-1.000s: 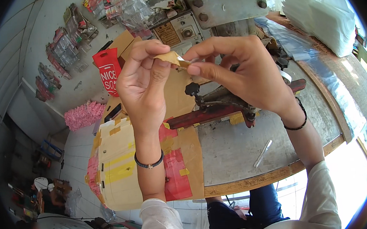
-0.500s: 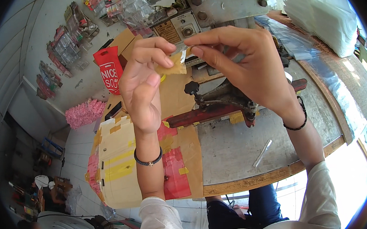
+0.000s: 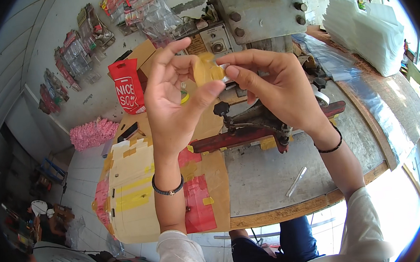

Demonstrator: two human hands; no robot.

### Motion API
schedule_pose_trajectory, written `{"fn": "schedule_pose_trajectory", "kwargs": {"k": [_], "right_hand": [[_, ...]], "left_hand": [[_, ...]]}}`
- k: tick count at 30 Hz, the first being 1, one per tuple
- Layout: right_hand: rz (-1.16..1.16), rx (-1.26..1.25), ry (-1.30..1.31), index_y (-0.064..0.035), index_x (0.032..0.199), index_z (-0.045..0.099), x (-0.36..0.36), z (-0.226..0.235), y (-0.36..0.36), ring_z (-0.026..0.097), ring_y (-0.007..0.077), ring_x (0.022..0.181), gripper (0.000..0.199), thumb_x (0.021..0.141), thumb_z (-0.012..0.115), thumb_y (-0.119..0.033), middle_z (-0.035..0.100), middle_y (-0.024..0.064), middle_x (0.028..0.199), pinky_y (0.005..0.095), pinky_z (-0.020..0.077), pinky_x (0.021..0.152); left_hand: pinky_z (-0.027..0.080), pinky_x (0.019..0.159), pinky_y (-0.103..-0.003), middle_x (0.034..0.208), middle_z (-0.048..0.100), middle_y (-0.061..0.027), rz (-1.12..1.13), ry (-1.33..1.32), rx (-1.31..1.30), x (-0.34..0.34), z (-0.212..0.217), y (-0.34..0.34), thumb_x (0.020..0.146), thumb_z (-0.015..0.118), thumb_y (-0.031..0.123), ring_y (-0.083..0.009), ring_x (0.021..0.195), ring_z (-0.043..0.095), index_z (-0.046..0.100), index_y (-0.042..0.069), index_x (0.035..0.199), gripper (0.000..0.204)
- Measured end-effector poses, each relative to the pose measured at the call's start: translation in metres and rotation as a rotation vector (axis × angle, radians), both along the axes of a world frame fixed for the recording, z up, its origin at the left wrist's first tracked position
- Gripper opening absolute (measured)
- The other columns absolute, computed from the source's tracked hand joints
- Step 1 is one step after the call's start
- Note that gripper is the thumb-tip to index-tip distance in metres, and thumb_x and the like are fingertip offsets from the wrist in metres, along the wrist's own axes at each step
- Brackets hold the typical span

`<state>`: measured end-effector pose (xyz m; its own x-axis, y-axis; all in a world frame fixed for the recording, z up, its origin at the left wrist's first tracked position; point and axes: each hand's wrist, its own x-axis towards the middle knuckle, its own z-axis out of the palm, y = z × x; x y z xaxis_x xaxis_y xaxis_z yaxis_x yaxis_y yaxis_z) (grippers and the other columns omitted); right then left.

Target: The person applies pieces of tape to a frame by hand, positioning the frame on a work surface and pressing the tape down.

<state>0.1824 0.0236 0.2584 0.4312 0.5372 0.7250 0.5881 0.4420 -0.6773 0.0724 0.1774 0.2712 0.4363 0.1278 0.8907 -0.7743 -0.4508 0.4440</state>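
Observation:
A strip of translucent yellow-brown tape [image 3: 203,74], curled over on itself, is held up between my two hands above the bench. My left hand [image 3: 171,97] has its thumb and index finger around the tape; the other fingers are loosely curled or raised. On the other side, thumb and index finger of my right hand [image 3: 277,85] pinch the tape's shiny, silvery end. Whether something small lies inside the fold cannot be made out. Below my hands, a dark metal fixture with a black knob [image 3: 221,108] is mounted on a long red bar [image 3: 211,144].
A large grey machine head [image 3: 260,10] stands behind my hands. A thin clear strip [image 3: 296,182] lies on the metal tabletop [image 3: 257,186]. Taped cardboard [image 3: 134,197] covers the left side. A red pouch [image 3: 128,88] stands behind it, and white foam sheets [image 3: 364,37] are stacked at right.
The tape has gone from a flatter piece to a curled loop. My left thumb has come up and right, closing toward the tape. My right hand still pinches its end, slightly lower.

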Motion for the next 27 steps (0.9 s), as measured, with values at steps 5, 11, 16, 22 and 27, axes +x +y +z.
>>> {"fn": "schedule_pose_trajectory", "kwargs": {"k": [5, 11, 16, 22, 27], "right_hand": [[-0.015, 0.01, -0.047, 0.0018, 0.116, 0.072, -0.001, -0.002, 0.001, 0.057, 0.0026, 0.073, 0.025, 0.099, 0.066, -0.016, 0.071, 0.0017, 0.082, 0.0222, 0.0498, 0.063], [0.028, 0.024, -0.008, 0.003, 0.113, 0.073, -0.003, 0.002, -0.002, 0.061, 0.0044, 0.077, 0.024, 0.098, 0.066, -0.015, 0.073, 0.0039, 0.087, 0.0239, 0.0521, 0.068], [0.003, 0.074, -0.042, 0.0036, 0.111, 0.073, 0.0, -0.001, 0.0, 0.063, 0.0057, 0.078, 0.023, 0.098, 0.066, -0.014, 0.074, 0.0045, 0.087, 0.0245, 0.0532, 0.069], [-0.02, 0.032, -0.028, 0.0033, 0.109, 0.073, -0.001, 0.003, -0.003, 0.063, 0.0052, 0.076, 0.023, 0.096, 0.067, -0.015, 0.073, 0.0052, 0.083, 0.025, 0.0528, 0.067], [-0.02, 0.033, -0.018, 0.0027, 0.108, 0.073, -0.008, 0.008, -0.012, 0.063, 0.0061, 0.071, 0.02, 0.096, 0.067, -0.013, 0.072, 0.0051, 0.079, 0.0249, 0.0526, 0.066]], "left_hand": [[0.049, 0.089, -0.026, 0.104, 0.072, -0.0051, 0.212, 0.101, 0.081, 0.001, -0.001, 0.008, 0.095, 0.073, 0.01, -0.0105, 0.096, 0.064, 0.069, -0.003, 0.12, 0.029], [0.049, 0.087, -0.025, 0.105, 0.074, -0.0054, 0.115, 0.061, 0.03, 0.001, -0.004, 0.007, 0.097, 0.069, 0.007, -0.0097, 0.095, 0.064, 0.071, -0.003, 0.11, 0.016], [0.049, 0.087, -0.025, 0.105, 0.074, -0.0059, 0.095, 0.018, 0.036, 0.004, -0.006, 0.005, 0.098, 0.067, 0.006, -0.0096, 0.096, 0.064, 0.071, -0.003, 0.107, 0.013], [0.049, 0.087, -0.025, 0.103, 0.073, -0.0065, 0.172, -0.036, 0.076, 0.003, -0.007, 0.001, 0.098, 0.068, 0.005, -0.0101, 0.096, 0.064, 0.071, -0.002, 0.107, 0.013], [0.049, 0.086, -0.024, 0.098, 0.072, -0.0052, 0.23, -0.118, 0.091, 0.004, -0.008, -0.007, 0.098, 0.067, 0.004, -0.0101, 0.093, 0.063, 0.071, -0.002, 0.105, 0.01]]}}
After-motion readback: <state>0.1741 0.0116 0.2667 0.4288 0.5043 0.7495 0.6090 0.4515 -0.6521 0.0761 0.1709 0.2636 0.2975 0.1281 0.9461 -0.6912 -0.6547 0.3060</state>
